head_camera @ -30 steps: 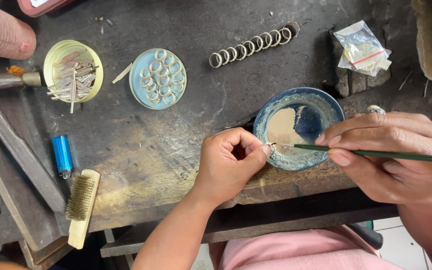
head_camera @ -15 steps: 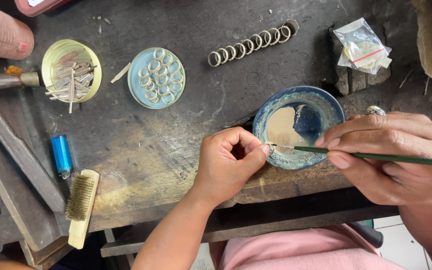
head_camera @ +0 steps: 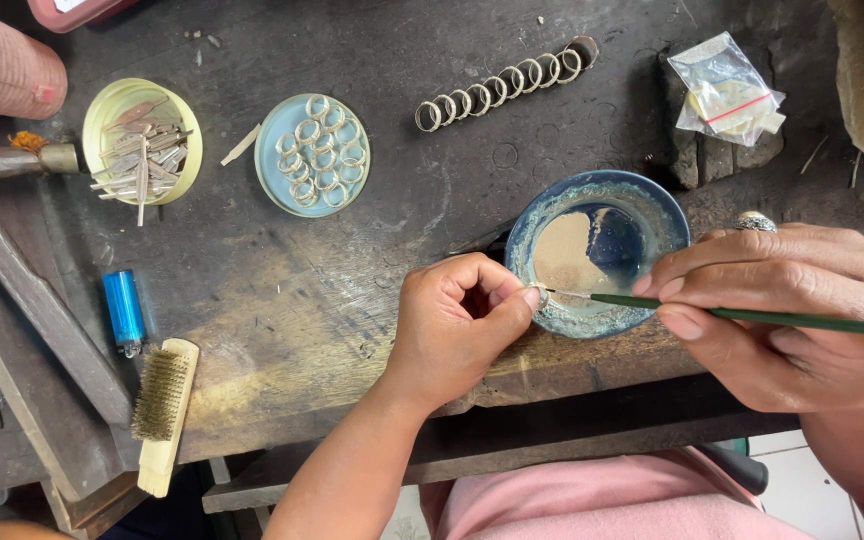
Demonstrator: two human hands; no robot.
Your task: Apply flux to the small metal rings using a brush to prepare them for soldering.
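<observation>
My left hand pinches a small metal ring between thumb and fingers at the near rim of a blue bowl that holds pale paste. My right hand grips a thin green brush whose tip touches the ring. A row of several metal rings lies on the dark workbench beyond the bowl. A light blue lid holds more rings. A yellow lid is filled with thin metal strips.
A wire brush and a blue lighter lie at the left near a wooden bar. A small plastic bag sits at the back right. A torch nozzle points in from the left edge.
</observation>
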